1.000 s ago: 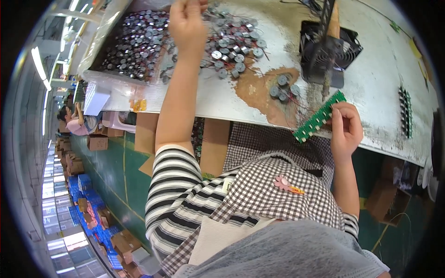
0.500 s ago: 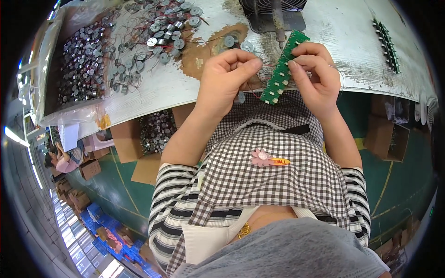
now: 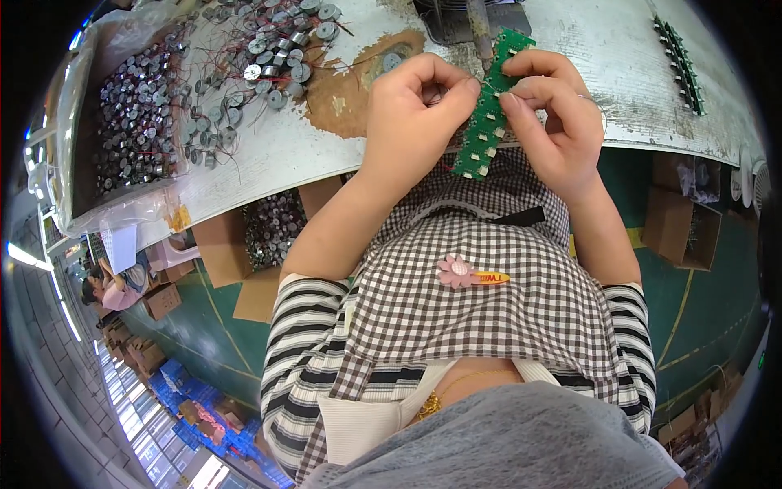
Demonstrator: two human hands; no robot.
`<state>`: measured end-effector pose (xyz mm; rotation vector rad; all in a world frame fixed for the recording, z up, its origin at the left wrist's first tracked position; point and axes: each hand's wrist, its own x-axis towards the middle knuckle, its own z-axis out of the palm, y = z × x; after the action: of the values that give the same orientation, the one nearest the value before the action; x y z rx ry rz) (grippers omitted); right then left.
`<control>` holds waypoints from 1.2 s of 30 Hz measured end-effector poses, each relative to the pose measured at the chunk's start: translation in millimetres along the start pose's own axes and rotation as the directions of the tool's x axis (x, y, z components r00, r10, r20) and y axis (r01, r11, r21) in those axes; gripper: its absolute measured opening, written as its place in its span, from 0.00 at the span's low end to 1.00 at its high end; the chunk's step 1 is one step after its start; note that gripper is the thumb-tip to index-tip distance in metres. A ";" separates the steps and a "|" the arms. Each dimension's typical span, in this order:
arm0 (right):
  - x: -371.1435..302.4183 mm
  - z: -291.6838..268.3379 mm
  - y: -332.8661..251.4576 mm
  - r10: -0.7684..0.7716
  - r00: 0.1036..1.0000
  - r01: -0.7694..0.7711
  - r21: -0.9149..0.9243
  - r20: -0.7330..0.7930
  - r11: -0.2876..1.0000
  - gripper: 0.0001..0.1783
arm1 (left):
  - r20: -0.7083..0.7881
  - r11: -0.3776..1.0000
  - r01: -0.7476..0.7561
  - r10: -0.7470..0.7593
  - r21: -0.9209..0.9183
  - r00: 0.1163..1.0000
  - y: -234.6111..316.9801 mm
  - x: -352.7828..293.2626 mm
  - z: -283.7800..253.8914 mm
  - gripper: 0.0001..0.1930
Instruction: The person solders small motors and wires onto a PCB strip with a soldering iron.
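A long green circuit board [image 3: 489,122] with a row of small white connectors slants over the table's front edge. My right hand [image 3: 558,114] grips its upper part between thumb and fingers. My left hand [image 3: 415,114] is pinched closed against the board's left edge, at about mid-length. Whatever lies between those fingertips is too small and covered to name. Just left of the hands, a small round grey motor [image 3: 392,62] rests on the worn brown patch of the table.
Loose motors with thin red wires [image 3: 277,69] are heaped at the left of the white table [image 3: 326,155]. Beyond them stands a plastic-lined box of motors [image 3: 134,122]. A fan base [image 3: 481,23] is at the back, and a second board strip [image 3: 678,65] lies at right.
My left hand has moved right, up against the board. The wires and the small motor seen below it earlier are now hidden. My right hand still grips the board.
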<state>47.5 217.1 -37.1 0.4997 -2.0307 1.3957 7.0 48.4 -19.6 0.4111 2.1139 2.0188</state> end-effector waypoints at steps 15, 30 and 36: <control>-5.7 -0.6 4.0 0.001 1.000 -0.002 0.022 0.015 1.000 0.04 | -0.024 1.000 -0.005 0.005 -0.003 1.000 1.4 -3.3 4.7 0.05; 2.1 2.9 3.4 0.003 1.000 -0.003 -0.033 -0.011 0.999 0.05 | 0.127 0.999 0.054 -0.054 0.009 0.990 3.7 10.2 -3.9 0.05; -1.1 1.7 0.9 -0.003 1.000 0.003 0.000 -0.006 1.000 0.06 | 0.134 0.997 0.045 -0.052 0.055 0.990 9.4 5.8 -2.0 0.05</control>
<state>47.4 215.8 -38.9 0.4978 -2.0241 1.3940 1.5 48.7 -9.8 0.4855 2.0777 1.8577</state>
